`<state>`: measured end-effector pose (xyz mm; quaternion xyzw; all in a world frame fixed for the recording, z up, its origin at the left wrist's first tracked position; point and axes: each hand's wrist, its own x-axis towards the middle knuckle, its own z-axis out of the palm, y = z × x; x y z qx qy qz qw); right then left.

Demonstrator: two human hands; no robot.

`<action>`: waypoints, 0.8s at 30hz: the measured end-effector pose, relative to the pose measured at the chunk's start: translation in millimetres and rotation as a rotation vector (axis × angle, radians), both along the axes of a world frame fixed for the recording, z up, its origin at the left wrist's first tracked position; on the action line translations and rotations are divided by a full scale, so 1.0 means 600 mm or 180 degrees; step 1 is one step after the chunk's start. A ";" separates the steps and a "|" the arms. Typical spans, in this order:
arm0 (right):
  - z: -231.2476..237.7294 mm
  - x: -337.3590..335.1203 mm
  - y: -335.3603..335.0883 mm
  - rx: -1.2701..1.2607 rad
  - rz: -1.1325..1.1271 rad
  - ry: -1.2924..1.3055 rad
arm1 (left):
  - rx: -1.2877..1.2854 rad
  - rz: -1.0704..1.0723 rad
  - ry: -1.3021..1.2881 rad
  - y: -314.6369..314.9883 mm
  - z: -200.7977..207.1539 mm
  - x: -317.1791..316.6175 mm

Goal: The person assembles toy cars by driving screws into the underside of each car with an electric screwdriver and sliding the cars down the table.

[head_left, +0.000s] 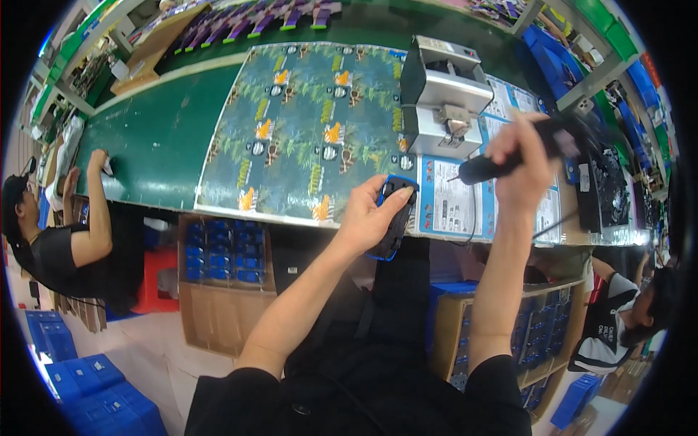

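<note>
Blue-black casing point(396, 224) is held near cartons point(227, 314) of blue parts point(225, 252).

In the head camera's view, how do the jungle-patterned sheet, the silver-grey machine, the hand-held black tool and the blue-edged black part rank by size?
1. Jungle-patterned sheet
2. Silver-grey machine
Not ranked, both smaller: black tool and blue-edged black part; the tool is blurred and partly covered.

Assembly workshop: green workbench point(149, 152), blue bins point(86, 379), co-workers point(54, 251).
</note>
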<state>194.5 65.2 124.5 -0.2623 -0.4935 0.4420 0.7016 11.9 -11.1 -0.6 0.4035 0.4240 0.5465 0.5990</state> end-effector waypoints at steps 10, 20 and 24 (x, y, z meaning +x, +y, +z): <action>-0.019 -0.048 -0.093 0.1073 0.0635 0.0315 | 0.0028 0.0169 0.0097 -0.001 0.005 0.004; -0.051 -0.077 -0.097 0.0786 0.0551 0.0249 | 0.0056 0.0290 0.0171 -0.009 0.011 0.008; -0.056 -0.083 -0.089 0.0992 0.0547 -0.0038 | 0.0228 0.0364 0.0121 -0.006 0.005 0.009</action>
